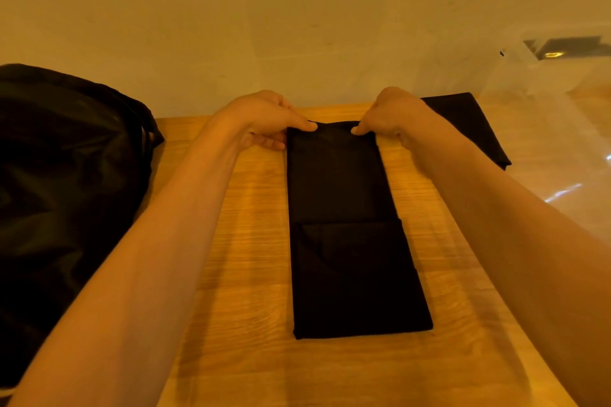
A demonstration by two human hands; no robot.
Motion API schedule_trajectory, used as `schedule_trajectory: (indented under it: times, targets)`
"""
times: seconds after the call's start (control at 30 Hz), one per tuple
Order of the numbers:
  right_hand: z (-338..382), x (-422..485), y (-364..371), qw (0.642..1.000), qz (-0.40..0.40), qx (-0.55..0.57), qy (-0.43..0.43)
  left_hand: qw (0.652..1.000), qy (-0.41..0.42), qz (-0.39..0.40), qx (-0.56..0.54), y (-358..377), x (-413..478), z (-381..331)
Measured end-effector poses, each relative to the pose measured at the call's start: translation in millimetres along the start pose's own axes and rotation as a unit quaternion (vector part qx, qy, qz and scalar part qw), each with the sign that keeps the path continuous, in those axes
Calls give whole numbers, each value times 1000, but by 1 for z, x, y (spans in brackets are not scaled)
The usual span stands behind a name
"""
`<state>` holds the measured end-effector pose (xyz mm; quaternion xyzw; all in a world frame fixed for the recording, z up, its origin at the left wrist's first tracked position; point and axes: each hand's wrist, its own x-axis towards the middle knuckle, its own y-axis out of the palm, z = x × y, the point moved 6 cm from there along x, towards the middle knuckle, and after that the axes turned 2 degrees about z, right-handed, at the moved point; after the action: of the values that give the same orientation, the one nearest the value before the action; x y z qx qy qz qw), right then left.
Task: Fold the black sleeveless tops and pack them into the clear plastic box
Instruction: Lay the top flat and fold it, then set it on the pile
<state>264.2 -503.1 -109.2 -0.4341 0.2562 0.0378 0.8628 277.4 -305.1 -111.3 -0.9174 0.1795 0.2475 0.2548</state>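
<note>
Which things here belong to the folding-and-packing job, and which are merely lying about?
Job: the half-folded black top, pinched at its far end by the left hand and right hand; the folded top; the clear plastic box; the black heap.
Backdrop only: the wooden table; the wall.

Count, as I read it. Hands: 2, left hand (264, 118) and right hand (393, 115). Black tops I can tell apart: 2, one long folded top (347, 241) in the middle, one square-folded top (469, 122) far right. Black heap (66, 175) at left: 1; pieces within, cannot tell. Clear plastic box (542, 102) at right: 1, with 1 dark item (562, 46) inside, kind unclear. Wooden table (248, 274): 1.
</note>
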Motion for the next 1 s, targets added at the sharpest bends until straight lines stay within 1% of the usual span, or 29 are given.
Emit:
schedule_trajectory:
  times: [0.07,0.13,0.3,0.4,0.47,0.6,0.67,0.73,0.83,1.0]
  targets:
    - [2,1,1,1000,-2,-2,-8,1000,-1,16,-21,-1,-2,-2]
    - [4,1,1,1000,-5,5,-20,1000,2,18,-7,-4,-3,-2]
    - [8,4,4,999,8,20,-28,1000,15,-4,26,-4,-1,-6]
    - [5,8,3,998,12,64,-21,999,26,-18,30,-6,4,-6]
    - [2,4,0,995,7,98,-18,998,49,-28,38,-7,6,-7]
    - [-10,-14,-7,980,-26,192,-46,993,106,-57,17,-8,-3,-7]
    - [-18,-26,-6,969,-48,233,-70,986,143,-88,0,-10,-12,-7]
    - [-22,-41,-3,959,-75,250,-110,975,187,-115,-27,-11,-27,-4]
    - [-30,-59,-2,953,-104,222,-177,959,248,-125,-45,-5,-49,3]
    - [-46,-90,8,956,-131,82,-248,944,311,-109,2,14,-75,22]
